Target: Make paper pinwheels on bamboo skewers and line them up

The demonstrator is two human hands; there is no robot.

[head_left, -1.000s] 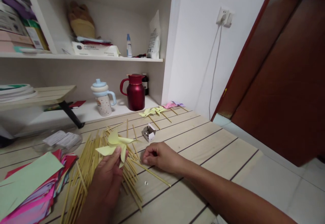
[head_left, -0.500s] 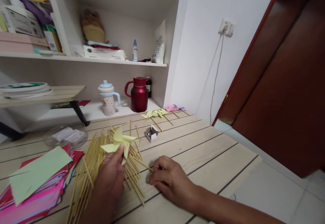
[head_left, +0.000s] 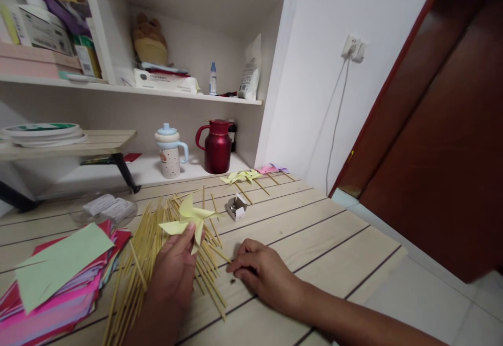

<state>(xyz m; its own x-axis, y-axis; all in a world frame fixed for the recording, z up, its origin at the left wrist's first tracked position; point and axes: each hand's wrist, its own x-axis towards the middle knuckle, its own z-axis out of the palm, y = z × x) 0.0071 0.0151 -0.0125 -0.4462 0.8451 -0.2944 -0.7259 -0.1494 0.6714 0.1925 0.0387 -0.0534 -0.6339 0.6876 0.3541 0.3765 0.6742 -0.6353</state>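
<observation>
A pale yellow paper pinwheel is pinched between the thumb and fingers of my left hand, raised over a spread of thin wooden sticks. Lower on the right, my right hand rests at the tabletop with its fingers curled and the fingertips close together. Whether anything is between them is hidden. Just below those fingertips lies a tiny dark metallic piece, too small to name for certain. One stick's end reaches close to the same fingertips. Beyond them stands an opened small box with shiny bits inside.
Colored paper sheets are stacked at the left, near a clear plastic container. Finished yellow pinwheels and pink-purple ones lie at the back edge. A red jug and a cup stand behind the table.
The right fingers have shifted slightly up and left, uncovering the tiny metallic piece on the table. My left hand keeps its hold on the pinwheel. The camera view has shifted slightly.
</observation>
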